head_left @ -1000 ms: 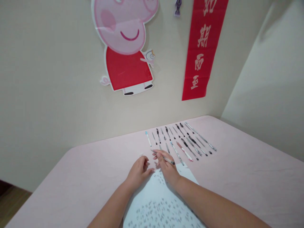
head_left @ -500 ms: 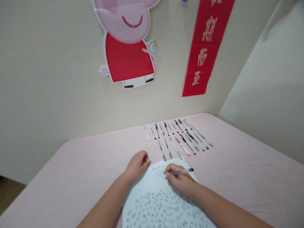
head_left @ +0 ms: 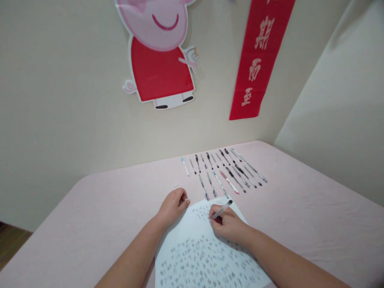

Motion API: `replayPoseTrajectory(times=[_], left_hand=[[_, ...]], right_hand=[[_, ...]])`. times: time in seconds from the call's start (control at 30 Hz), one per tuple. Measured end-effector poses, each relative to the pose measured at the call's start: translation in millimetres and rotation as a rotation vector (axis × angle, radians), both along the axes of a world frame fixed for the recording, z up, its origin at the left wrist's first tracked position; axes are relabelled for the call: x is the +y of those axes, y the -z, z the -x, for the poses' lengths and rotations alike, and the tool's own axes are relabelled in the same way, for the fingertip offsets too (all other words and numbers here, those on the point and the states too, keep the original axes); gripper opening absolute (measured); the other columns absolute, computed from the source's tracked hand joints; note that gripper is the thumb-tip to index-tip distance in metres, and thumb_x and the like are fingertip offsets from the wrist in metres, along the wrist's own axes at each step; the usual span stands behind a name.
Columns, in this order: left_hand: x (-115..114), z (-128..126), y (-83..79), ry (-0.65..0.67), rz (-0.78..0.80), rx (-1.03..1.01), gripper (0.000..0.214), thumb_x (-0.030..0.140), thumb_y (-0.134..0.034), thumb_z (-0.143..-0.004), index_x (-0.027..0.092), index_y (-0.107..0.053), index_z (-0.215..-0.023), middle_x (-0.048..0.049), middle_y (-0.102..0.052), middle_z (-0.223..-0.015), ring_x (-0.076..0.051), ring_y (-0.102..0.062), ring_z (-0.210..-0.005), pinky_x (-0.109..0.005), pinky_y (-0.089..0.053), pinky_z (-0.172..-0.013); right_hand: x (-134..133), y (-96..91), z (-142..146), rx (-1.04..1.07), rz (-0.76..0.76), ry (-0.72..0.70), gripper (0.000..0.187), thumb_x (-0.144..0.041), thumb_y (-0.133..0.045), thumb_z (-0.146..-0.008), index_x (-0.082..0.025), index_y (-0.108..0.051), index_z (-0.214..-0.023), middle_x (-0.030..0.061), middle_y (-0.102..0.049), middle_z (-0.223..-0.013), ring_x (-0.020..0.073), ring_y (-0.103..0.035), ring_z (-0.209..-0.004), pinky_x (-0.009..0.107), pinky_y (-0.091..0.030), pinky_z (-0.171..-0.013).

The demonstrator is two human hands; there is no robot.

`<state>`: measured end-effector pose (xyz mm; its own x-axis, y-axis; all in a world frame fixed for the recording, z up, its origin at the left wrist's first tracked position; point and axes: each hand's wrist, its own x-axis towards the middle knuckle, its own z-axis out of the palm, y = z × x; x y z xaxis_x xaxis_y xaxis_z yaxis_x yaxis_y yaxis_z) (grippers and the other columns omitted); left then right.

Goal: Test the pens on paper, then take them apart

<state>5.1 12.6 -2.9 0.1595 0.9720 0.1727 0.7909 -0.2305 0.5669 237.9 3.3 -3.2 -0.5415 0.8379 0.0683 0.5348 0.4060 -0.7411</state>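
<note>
My right hand (head_left: 226,224) is closed around a clear-barrelled pen (head_left: 221,210) with a dark end, its tip down at the upper part of a white sheet of paper (head_left: 180,234). Small handwritten characters fill the lower part of the sheet, and a few shorter lines run near its top. At the sheet's upper left edge rests my left hand (head_left: 174,206), its fingers curled in; a pale bit shows by the fingertips, too small to name. Just behind that hand lies a small white piece (head_left: 176,186) on the table.
Several pens (head_left: 229,183) lie in two rows on the pink-covered table (head_left: 120,208) beyond the paper. The wall behind carries a pink pig cutout in red (head_left: 162,72) and a red banner (head_left: 255,68) with pale characters.
The pen in my right hand has swung from lying nearly flat to a steeper tilt, its dark end now higher and further left. My left hand has barely moved.
</note>
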Motion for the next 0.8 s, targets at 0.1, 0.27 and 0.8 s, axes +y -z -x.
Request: replayPoseTrajectory(times=[0.1, 0.27, 0.8], left_hand=[[-2.0, -0.9, -4.8, 0.033, -0.008, 0.001, 0.008, 0.026, -0.054, -0.077, 0.019, -0.054, -0.082, -0.001, -0.055, -0.077, -0.016, -0.05, -0.072, -0.028, -0.038, -0.066], [-9.4, -11.1, -22.5, 0.26, 0.029, -0.069, 0.014, 0.025, -0.052, -0.081, 0.018, -0.064, -0.083, -0.0023, -0.056, -0.077, -0.014, -0.052, -0.075, -0.025, -0.04, -0.069], [-11.7, -18.5, -19.9, 0.64, 0.129, -0.074, 0.02, 0.028, -0.055, -0.083, 0.026, -0.073, -0.091, -0.0026, -0.06, -0.072, -0.013, -0.054, -0.071, -0.026, -0.041, -0.072]], right_hand=[[0.3, -0.7, 0.4, -0.004, 0.008, -0.006, 0.01, -0.009, -0.051, -0.064, -0.018, -0.055, -0.067, -0.0047, -0.046, -0.056, 0.0096, -0.042, -0.052, 0.02, -0.03, -0.05], [0.8, -1.0, 1.1, 0.011, 0.026, -0.015, 0.011, -0.009, -0.05, -0.064, -0.018, -0.056, -0.068, -0.005, -0.045, -0.055, 0.0095, -0.042, -0.051, 0.02, -0.03, -0.049], [-0.1, 2.1, 0.8, 0.009, -0.056, -0.047, 0.011, -0.012, -0.051, -0.065, -0.018, -0.06, -0.067, -0.0027, -0.051, -0.057, 0.0109, -0.045, -0.052, 0.021, -0.031, -0.05]])
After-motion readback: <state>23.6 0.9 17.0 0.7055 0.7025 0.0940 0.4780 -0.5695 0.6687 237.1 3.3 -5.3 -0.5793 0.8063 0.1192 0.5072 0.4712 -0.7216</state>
